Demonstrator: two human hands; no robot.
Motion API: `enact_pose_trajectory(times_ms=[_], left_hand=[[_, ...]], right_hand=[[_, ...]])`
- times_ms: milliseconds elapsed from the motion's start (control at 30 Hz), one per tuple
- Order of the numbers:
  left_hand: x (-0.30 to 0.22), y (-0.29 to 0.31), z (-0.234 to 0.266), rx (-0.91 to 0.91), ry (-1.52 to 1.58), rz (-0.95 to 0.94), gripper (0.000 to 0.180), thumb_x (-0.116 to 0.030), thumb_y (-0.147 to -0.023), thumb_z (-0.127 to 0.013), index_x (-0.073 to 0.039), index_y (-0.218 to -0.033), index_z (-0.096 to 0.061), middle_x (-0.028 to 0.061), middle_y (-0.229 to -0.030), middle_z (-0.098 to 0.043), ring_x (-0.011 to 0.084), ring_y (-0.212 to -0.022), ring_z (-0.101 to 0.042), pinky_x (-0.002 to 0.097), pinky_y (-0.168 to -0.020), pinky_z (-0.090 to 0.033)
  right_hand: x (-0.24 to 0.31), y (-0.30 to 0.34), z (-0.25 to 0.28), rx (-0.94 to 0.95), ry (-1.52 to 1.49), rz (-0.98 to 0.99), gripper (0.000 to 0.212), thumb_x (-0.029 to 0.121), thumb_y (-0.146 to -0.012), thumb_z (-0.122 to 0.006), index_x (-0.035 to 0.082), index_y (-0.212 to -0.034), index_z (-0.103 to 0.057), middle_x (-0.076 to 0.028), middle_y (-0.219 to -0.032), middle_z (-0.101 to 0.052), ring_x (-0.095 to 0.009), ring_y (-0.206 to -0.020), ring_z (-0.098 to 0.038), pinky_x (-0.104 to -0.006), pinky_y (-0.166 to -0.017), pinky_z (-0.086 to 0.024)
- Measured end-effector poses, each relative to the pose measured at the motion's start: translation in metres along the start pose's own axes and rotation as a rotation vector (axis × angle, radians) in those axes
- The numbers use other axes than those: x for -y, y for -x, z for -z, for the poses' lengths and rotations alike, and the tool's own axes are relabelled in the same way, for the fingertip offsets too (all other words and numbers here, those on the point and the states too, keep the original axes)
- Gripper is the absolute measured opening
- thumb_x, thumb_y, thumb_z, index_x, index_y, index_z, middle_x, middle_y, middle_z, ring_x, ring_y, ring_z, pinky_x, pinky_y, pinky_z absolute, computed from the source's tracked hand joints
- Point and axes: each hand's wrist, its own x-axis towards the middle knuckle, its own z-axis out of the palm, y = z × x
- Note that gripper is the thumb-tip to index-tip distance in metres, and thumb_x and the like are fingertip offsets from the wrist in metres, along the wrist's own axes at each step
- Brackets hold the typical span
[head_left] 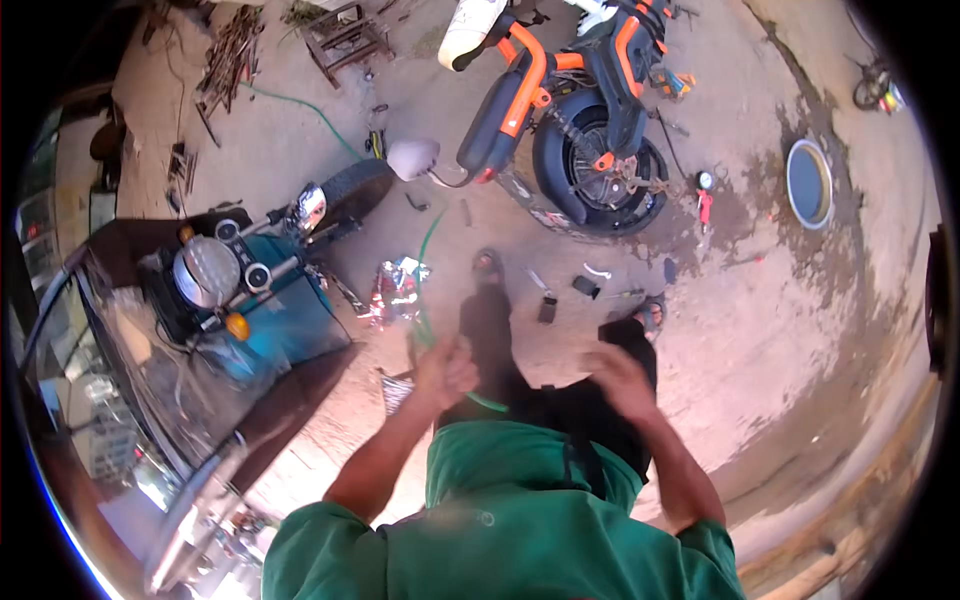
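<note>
My left hand (447, 372) is closed around a thin green hose (428, 240). The hose runs up over the floor on one side of the fist, and a short loop of it shows below, near my lap. On the right, my right hand (620, 380) is raised in front of my thigh, slightly blurred, its fingers stretched out and nothing visible in them. Ahead lies the wheel (600, 165) of an orange and black motorbike (530, 85). A crumpled shiny red and silver wrapper (397, 292) rests beside the hose.
A headlight assembly (207, 272) sits on a cart (290, 420) at left. Small tools and black parts (548, 308) lie near my feet. Farther right are a red-handled pressure gauge (705, 205) and a round basin (790, 185). Scrap metal (230, 60) is piled far left.
</note>
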Motion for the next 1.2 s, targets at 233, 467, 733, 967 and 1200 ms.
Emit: enact_pose_trajectory(times_ms=[233, 467, 733, 967, 1200], left_hand=[[0.108, -0.066, -0.024, -0.554, -0.149, -0.529, 0.049, -0.050, -0.109, -0.052, -0.015, -0.075, -0.051, -0.0003, -0.054, -0.038, 0.0181, -0.045, -0.041, 0.0352, -0.043, -0.034], [0.174, -0.220, -0.055, -0.459, -0.145, -0.568, 0.031, -0.037, -0.106, -0.062, -0.016, -0.085, -0.053, -0.0043, -0.059, -0.034, 0.0131, -0.051, -0.037, 0.0325, -0.051, -0.037], [0.120, -0.371, 0.046, -0.145, 0.167, -0.597, 0.017, -0.029, -0.104, -0.066, -0.015, -0.095, -0.063, 0.0021, -0.080, -0.060, 0.0234, -0.082, -0.061, 0.0411, -0.082, -0.053], [0.056, -0.531, 0.163, -0.040, 0.150, -0.677, 0.017, -0.029, -0.103, -0.067, -0.014, -0.110, -0.063, 0.0053, -0.105, -0.069, 0.0293, -0.109, -0.066, 0.0473, -0.095, -0.053], [-0.025, -0.624, 0.272, 0.341, -0.086, -0.722, 0.037, -0.030, -0.101, -0.069, -0.014, -0.134, -0.060, 0.0108, -0.130, -0.066, 0.0338, -0.123, -0.062, 0.0499, -0.096, -0.053]], right_hand=[[-0.040, -0.062, -0.048, 0.140, 0.132, 0.008, 0.070, 0.062, -0.102, -0.053, -0.001, -0.132, -0.044, -0.037, -0.103, -0.069, -0.053, -0.097, -0.069, -0.0576, -0.087, -0.054], [-0.170, -0.053, 0.082, -0.135, 0.145, 0.228, 0.056, 0.043, -0.101, -0.065, 0.002, -0.137, -0.051, -0.028, -0.099, -0.071, -0.048, -0.093, -0.070, -0.0526, -0.079, -0.055], [-0.250, -0.156, 0.218, -0.201, -0.299, -0.187, 0.045, 0.036, -0.099, -0.074, 0.002, -0.127, -0.066, -0.005, -0.097, -0.072, -0.021, -0.081, -0.068, -0.0356, -0.079, -0.058], [-0.319, -0.358, 0.273, -0.293, 0.514, 0.374, 0.054, 0.034, -0.083, -0.089, 0.007, -0.125, -0.068, -0.007, -0.083, -0.070, -0.018, -0.070, -0.068, -0.0339, -0.066, -0.054], [-0.333, -0.470, 0.286, -0.169, 0.836, 0.610, 0.059, 0.031, -0.074, -0.091, 0.013, -0.122, -0.063, -0.011, -0.086, -0.073, -0.032, -0.080, -0.074, -0.0423, -0.070, -0.057]])
